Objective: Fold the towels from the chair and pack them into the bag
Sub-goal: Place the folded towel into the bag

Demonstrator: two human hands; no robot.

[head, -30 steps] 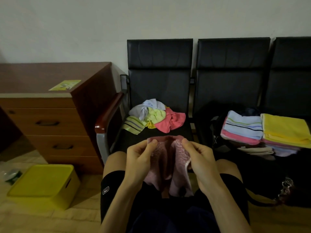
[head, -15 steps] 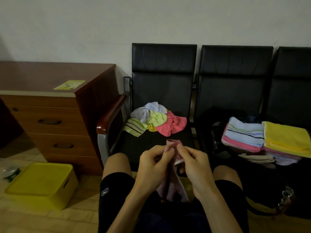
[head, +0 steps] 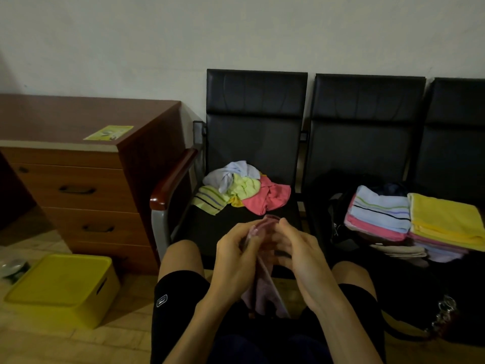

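Left hand and right hand pinch the pink towel together; crumpled towels lie at twelve o'clock.

Black chairs along the far wall.
Crumpled towels heap on the left seat; a black bag sits on the next seat right.

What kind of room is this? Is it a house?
Probably an office or waiting room: a row of joined black chairs against a bare wall, and a wooden desk with drawers beside them.
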